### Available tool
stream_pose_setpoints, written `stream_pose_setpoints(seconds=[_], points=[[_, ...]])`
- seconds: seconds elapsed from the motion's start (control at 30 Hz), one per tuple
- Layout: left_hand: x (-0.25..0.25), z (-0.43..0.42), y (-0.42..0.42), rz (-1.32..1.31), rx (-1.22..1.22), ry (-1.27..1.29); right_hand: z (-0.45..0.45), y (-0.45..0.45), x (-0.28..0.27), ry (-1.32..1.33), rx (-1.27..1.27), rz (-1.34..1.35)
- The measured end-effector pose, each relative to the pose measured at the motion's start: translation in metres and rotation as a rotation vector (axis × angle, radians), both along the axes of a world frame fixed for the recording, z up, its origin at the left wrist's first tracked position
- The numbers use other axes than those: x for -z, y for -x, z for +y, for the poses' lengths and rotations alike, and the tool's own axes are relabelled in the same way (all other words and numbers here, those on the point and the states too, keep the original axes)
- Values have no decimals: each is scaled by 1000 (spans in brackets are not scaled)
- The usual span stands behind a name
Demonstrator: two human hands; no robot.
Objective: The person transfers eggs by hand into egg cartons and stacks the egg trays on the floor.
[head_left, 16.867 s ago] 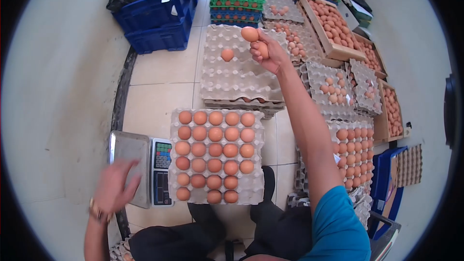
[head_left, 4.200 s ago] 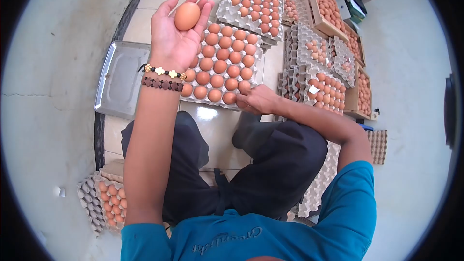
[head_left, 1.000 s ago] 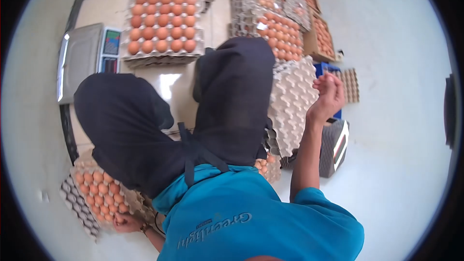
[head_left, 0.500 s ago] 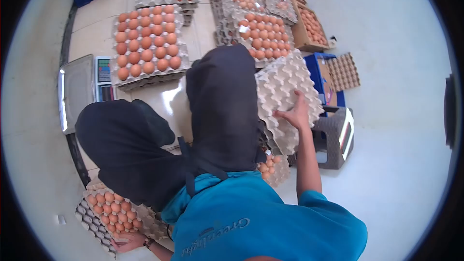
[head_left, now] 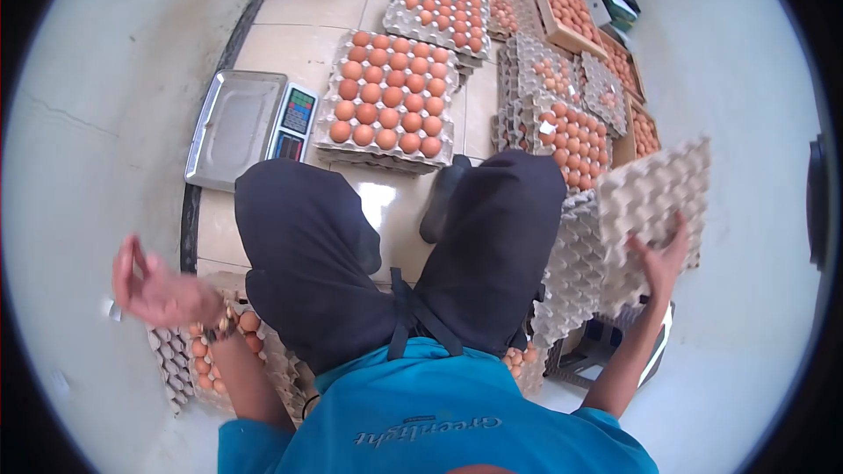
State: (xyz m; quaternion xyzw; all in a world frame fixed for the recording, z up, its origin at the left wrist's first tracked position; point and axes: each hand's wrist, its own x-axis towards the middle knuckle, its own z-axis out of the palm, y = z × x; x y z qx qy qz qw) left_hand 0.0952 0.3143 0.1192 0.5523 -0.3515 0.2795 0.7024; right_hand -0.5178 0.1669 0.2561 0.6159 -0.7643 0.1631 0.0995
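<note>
Left hand (head_left: pixel 162 290): raised at left, fingers part-curled with a gap to the thumb, nothing visible in them; it's near brown eggs (head_left: pixel 204 367) in a grey pulp tray. Then a silver-pan digital scale (head_left: pixel 237 127) on the floor, just beside a grey pulp tray stack (head_left: pixel 382 156) topped with rows of brown eggs. Far right: right hand (head_left: pixel 663 254), fingers spread wide, gripping a tilted grey moulded-pulp egg tray (head_left: pixel 654 180), raised beside a pile of similar trays (head_left: pixel 571 268). Can't tell if they touch.
</note>
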Motion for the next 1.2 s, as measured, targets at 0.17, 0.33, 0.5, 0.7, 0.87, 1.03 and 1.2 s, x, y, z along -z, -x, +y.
stream_pose_setpoints(seconds=[0.17,0.33,0.5,0.7,0.87,1.03,1.2], points=[[-49,-114,15,155,313,112,-105,-113,-48,262,-392,102],[-78,-216,16,335,529,201,-193,-261,8,59,-892,99],[-36,-256,6,525,497,18,-235,-353,145,-551,-840,203],[-32,-257,15,381,449,-102,-229,-386,208,-753,-731,248],[-36,-288,32,396,550,-126,-230,-386,214,-732,-795,301],[-47,-333,57,474,643,-284,-235,-396,217,-786,-790,332],[-35,-361,72,669,748,-229,-259,-391,206,-830,-896,328]])
